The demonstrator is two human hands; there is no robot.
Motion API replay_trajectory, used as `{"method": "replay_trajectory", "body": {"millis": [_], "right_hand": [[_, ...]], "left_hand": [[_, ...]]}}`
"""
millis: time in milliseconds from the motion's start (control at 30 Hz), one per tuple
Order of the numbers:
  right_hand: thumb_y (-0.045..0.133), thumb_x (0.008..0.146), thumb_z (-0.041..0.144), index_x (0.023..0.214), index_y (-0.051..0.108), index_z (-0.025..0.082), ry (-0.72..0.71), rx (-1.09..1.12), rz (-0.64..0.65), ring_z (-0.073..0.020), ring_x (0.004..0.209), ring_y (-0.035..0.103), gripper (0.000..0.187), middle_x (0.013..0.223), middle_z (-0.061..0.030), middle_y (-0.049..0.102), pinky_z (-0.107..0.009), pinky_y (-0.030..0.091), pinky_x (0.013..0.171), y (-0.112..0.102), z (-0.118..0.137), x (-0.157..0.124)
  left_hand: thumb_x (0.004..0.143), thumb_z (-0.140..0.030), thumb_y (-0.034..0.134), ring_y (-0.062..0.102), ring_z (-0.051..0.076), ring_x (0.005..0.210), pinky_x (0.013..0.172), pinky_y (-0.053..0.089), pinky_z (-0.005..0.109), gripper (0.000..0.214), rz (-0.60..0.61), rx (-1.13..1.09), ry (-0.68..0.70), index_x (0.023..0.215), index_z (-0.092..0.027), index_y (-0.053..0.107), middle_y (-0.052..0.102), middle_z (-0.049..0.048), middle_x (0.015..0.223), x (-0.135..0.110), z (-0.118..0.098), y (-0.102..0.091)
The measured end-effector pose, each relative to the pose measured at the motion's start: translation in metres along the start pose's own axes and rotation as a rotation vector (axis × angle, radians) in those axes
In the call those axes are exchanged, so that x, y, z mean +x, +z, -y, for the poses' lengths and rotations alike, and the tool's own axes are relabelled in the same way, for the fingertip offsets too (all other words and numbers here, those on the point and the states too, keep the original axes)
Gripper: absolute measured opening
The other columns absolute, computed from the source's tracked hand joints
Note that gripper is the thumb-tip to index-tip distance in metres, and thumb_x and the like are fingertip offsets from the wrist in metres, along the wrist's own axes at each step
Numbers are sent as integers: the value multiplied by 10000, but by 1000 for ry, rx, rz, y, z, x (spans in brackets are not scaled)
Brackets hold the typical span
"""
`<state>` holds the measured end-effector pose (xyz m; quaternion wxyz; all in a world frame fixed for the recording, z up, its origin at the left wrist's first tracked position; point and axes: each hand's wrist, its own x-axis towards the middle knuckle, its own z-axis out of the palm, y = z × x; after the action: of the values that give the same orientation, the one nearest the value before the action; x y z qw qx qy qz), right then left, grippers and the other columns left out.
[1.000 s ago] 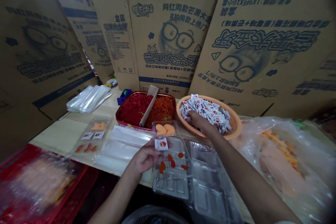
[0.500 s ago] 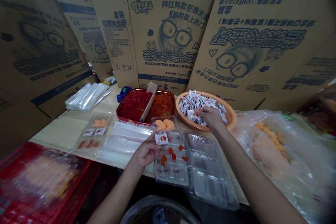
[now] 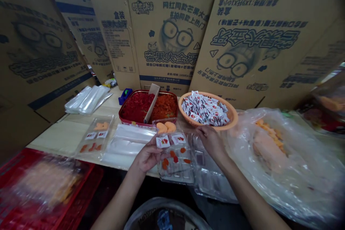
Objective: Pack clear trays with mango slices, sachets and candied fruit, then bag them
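Sachet [image 3: 163,141] pinched in left hand [image 3: 147,156] above clear plastic tray [image 3: 176,176]

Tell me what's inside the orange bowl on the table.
The orange plastic bowl is heaped with small white-and-red sachets. They cover its bottom, so anything lying beneath them cannot be seen.

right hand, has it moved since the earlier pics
Yes, back toward the person: the right hand was over the orange bowl, now sits just outside its near rim.
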<state>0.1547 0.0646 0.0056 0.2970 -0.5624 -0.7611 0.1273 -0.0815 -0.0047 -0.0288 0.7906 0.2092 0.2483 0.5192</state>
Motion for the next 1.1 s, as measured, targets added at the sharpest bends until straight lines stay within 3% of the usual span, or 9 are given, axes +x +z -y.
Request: {"method": "replay_trajectory", "body": {"millis": [100,367,533,700,900,1000,1100], "right_hand": [[409,821,231,846,626,146,-43,-222,50,-236,878,551,235,911,-113,640,-337,409,793,0,-23,-13],[401,871,265,1128,552,145,-221,-395,145,-266,1082,505,322,1152,-126,584,-404,359,916,5,-64,-17],[461,847,263,1089,584,153,-257,-465,164,-270,1076,511,293,1135,-130,594,-413,362,912,-5,-81,-14],[471,837,227,1157,539,136,-267,-562,201,-270,1085,500,339,1159,-155,573,-420,361,902,-8,-66,-18],[408,819,91,1140,528,108,-45,-713,180,-280,1052,505,342,1137,-166,568,-405,383,838,-15,-41,-25],[407,826,110,1118,546,123,-30,-605,152,-259,999,531,324,1096,-152,587,-376,406,823,-11,-10,-33],[363,855,144,1176,512,133,-110,-408,107,-217,1061,505,354,1163,-133,558,-335,403,884,12,28,-42]], "left_hand": [[598,69,504,613,172,874,778,492,339,767,-8,-7,9,1271,-282,396,645,14,997,-4,-2,-4],[619,53,511,588,224,993,830,475,382,705,-77,44,30,1240,-274,444,635,29,1061,-19,-13,-13],[624,40,525,581,242,1017,838,471,387,624,-103,36,59,1167,-269,521,633,28,1081,-28,-20,-24],[641,30,531,570,245,1037,868,455,416,703,-148,48,82,1264,-281,429,621,30,1102,-36,-25,-32],[650,34,501,566,244,1046,890,440,446,753,-197,30,101,1318,-278,347,616,51,1125,-45,-29,-37],[654,38,479,568,242,1047,888,441,444,776,-197,19,92,1335,-295,316,616,46,1135,-49,-33,-39],[657,40,464,580,236,1029,867,457,417,795,-200,23,100,1345,-321,293,615,37,1144,-54,-37,-42]]}}
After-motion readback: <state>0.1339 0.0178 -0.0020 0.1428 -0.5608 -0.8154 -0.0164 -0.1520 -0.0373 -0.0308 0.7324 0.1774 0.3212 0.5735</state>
